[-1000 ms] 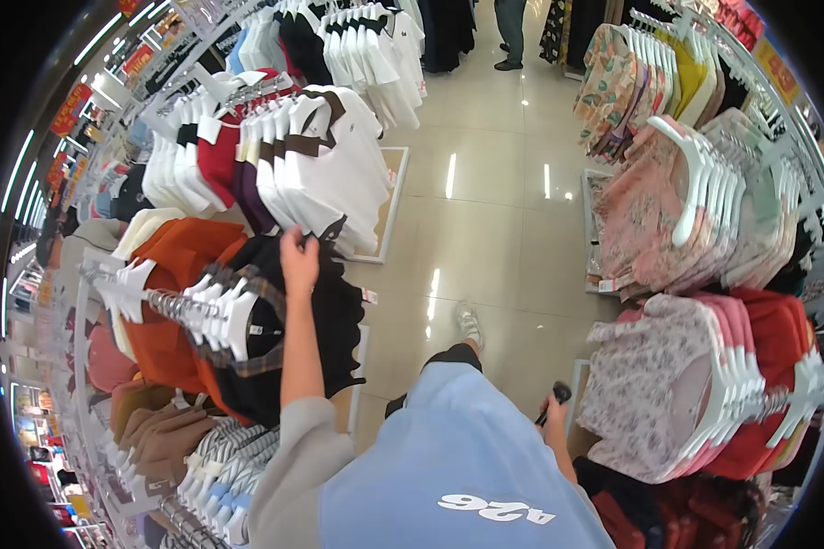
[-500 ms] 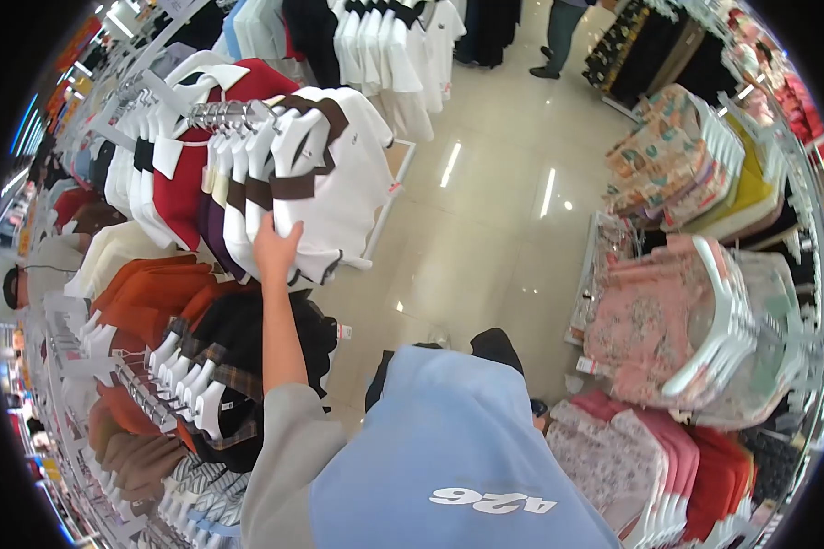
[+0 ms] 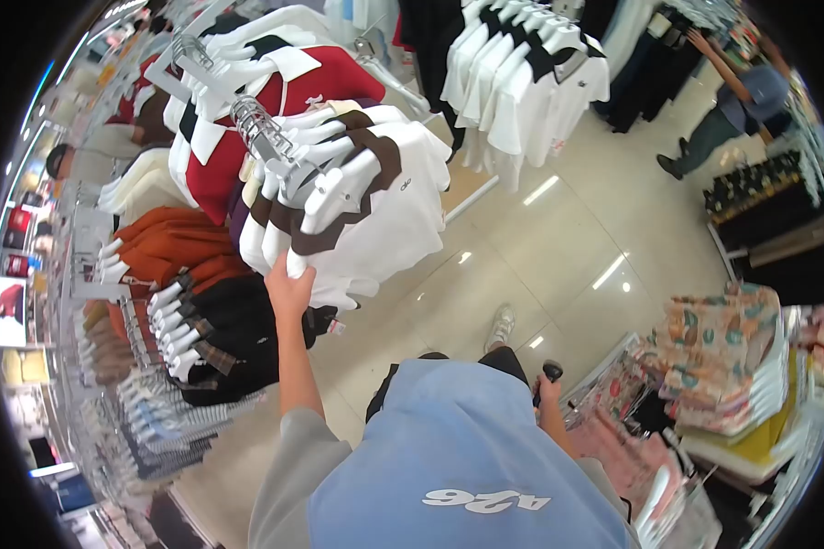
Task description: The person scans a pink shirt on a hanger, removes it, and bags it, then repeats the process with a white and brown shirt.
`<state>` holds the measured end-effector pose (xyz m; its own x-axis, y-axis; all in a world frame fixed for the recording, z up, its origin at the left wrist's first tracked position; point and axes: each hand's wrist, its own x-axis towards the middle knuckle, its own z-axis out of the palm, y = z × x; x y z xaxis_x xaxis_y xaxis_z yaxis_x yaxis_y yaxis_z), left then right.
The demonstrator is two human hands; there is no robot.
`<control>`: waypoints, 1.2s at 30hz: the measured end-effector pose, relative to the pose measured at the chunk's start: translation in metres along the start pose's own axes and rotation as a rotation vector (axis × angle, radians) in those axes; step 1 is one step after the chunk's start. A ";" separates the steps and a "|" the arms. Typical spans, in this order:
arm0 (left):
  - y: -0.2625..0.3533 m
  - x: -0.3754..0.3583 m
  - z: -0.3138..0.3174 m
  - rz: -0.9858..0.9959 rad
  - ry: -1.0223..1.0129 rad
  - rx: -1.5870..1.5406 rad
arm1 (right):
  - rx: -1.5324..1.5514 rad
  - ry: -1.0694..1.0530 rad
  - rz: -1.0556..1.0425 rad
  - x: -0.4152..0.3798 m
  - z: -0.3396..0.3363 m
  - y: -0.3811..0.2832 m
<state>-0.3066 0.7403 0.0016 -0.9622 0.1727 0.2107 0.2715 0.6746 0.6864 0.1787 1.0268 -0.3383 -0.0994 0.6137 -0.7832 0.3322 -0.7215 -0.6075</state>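
My left hand (image 3: 290, 288) is closed around the white end of a hanger (image 3: 296, 264) at the near side of a rack. On that rack hang white shirts with brown collars (image 3: 389, 215), crowded close together. Red shirts with white collars (image 3: 307, 84) hang just behind them. My right hand (image 3: 549, 392) is down by my right side, wrapped round a black handheld device with a rounded head (image 3: 551, 371); its exact kind I cannot make out.
Orange tops (image 3: 178, 240) and black tops (image 3: 233, 320) hang at the left. White shirts with black collars (image 3: 531, 91) hang ahead. A person (image 3: 746, 101) stands at the far right near dark clothes. Floral garments (image 3: 714, 348) fill the right side. A tiled floor (image 3: 513, 247) runs between the racks.
My view has swung to the right and my body has moved forward along the rack. My right hand and its black device now show. My left hand stays at the brown-collared shirts.
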 end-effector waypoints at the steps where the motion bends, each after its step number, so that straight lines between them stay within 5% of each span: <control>1: 0.013 -0.011 -0.002 -0.018 0.013 0.057 | -0.011 -0.056 -0.017 0.017 -0.001 -0.022; 8: 0.047 -0.108 -0.031 -0.198 0.098 -0.051 | -0.210 -0.339 -0.037 0.106 0.029 -0.160; 14: 0.026 -0.240 -0.088 -0.437 0.285 -0.160 | -0.467 -0.744 0.013 0.101 0.154 -0.216; 17: 0.033 -0.306 -0.116 -0.456 0.429 -0.266 | -0.579 -0.974 0.127 0.059 0.223 -0.213; 21: 0.009 -0.399 -0.132 -0.581 0.682 -0.435 | -0.263 -1.343 0.476 -0.047 0.275 -0.183; 25: -0.013 -0.461 -0.116 -0.761 0.963 -0.584 | -0.300 -1.362 0.460 -0.137 0.285 -0.130; 28: -0.027 -0.476 -0.096 -0.900 0.977 -0.675 | -0.225 -1.368 0.715 -0.234 0.280 -0.109; 36: -0.049 -0.451 -0.077 -0.601 1.051 -1.146 | -0.910 -1.482 0.569 -0.444 0.266 -0.029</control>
<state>0.1157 0.5743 -0.0730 -0.6238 -0.7453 -0.2354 0.2263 -0.4605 0.8583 -0.0367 0.6900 -0.0081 -0.2900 -0.7371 -0.6104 0.9157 -0.0285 -0.4007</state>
